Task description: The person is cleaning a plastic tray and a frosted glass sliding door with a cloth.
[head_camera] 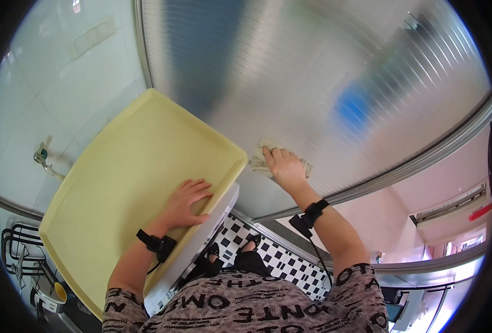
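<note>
My right hand (285, 165) presses a crumpled pale cloth (261, 162) flat against a ribbed translucent door panel (296, 91). Its fingers lie over the cloth, which shows on both sides of the hand. My left hand (185, 204) rests with fingers spread on a yellow tray-like top (146, 145) with a raised rim, near its right edge. Nothing is in that hand. Each wrist wears a black strap with a small device. The corner of the yellow top is close to the cloth, on its left.
A small metal tap (42, 158) sticks out of the white tiled wall (62, 95) at left. Below it stands a black wire rack (23, 249). A metal door frame (375, 177) curves along the right. Black-and-white checkered floor (271, 254) lies around my feet.
</note>
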`<act>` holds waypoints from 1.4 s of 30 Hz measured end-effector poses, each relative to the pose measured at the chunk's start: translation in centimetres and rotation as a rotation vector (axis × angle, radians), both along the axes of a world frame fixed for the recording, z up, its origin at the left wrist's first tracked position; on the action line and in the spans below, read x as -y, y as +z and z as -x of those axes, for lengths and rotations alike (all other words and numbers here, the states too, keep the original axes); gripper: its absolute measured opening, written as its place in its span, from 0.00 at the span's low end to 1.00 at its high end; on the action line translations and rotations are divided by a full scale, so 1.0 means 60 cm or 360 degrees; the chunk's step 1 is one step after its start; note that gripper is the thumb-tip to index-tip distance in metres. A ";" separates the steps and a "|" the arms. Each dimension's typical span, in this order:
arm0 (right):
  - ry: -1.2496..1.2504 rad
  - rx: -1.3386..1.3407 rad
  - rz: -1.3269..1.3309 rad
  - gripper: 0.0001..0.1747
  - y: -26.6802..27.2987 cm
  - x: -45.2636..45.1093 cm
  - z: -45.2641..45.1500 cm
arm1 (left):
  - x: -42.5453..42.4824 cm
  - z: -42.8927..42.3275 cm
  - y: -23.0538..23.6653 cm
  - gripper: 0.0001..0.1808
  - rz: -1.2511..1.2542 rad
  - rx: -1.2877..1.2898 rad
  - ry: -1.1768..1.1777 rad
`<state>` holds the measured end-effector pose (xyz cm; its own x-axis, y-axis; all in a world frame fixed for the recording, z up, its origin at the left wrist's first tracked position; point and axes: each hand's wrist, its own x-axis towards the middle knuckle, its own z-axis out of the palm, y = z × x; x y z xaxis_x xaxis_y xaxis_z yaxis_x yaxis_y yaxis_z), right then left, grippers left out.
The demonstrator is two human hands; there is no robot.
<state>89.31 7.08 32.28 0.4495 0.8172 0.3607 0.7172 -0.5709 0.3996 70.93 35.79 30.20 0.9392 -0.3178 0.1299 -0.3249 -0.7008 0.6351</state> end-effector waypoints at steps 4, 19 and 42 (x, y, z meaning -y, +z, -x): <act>-0.0006 -0.0025 0.0003 0.22 -0.064 -0.001 0.001 | -0.002 -0.008 -0.012 0.30 0.0010 -0.0003 0.0015; -0.0073 -0.0363 -0.0119 0.34 0.286 0.079 0.085 | -0.004 0.017 -0.024 0.28 0.0109 0.0243 0.0073; -0.0229 0.0696 -0.0213 0.24 0.398 0.145 0.062 | 0.017 0.006 -0.005 0.25 0.0093 0.0244 0.0105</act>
